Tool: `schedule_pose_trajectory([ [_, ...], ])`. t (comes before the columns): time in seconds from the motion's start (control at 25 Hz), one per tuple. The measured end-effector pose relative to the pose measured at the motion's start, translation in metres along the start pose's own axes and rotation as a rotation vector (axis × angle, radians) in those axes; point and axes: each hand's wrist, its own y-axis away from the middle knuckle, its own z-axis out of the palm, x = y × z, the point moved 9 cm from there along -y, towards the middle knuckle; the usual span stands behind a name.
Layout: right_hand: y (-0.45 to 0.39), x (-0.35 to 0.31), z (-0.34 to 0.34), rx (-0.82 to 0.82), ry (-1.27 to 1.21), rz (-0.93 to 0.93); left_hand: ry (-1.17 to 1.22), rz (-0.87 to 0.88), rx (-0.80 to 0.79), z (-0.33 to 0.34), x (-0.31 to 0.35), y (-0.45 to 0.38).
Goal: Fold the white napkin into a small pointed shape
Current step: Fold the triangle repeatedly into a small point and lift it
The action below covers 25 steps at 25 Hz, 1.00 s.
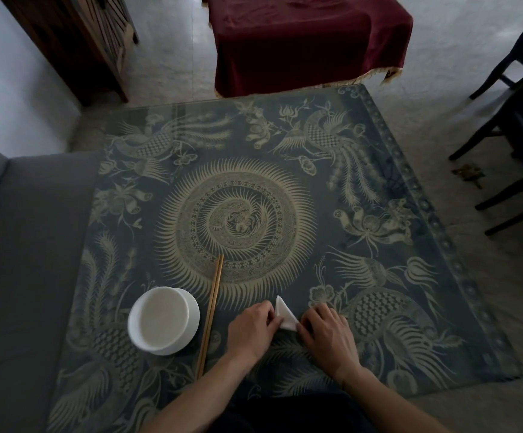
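Both hands, left hand [251,328] and right hand [326,331], pinch the napkin [285,314], probably light, limp; best held at creased corners.

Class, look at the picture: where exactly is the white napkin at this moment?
In the head view, the white napkin lies low and centre on the patterned tablecloth, pinched between the left hand and right hand, right of the chopsticks.
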Motion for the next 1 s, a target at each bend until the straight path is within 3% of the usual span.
schedule_pose_trajectory([
  [0.36,0.0,0.002,0.0,0.037,0.015,0.012,0.02,0.014,-0.035,0.001,-0.001,-0.002],
  [0.52,0.019,-0.018,-0.006,0.098,0.111,-0.222,0.022,-0.009,-0.025,-0.001,0.0,-0.004],
  [0.64,0.039,-0.024,0.019,-0.004,0.235,-0.418,0.014,-0.019,-0.049,0.001,-0.001,-0.008],
  [0.76,0.042,-0.016,0.036,-0.137,0.273,-0.423,-0.017,-0.012,-0.025,0.0,-0.001,-0.008],
  [0.8,0.042,-0.015,0.037,-0.165,0.274,-0.417,-0.033,0.034,0.029,-0.003,0.002,-0.004],
  [0.88,0.043,-0.015,0.039,-0.189,0.266,-0.405,-0.084,0.305,0.194,-0.01,0.021,0.013],
  [1.0,0.043,-0.014,0.039,-0.2,0.247,-0.399,-0.254,0.644,0.183,0.015,0.035,0.045],
])
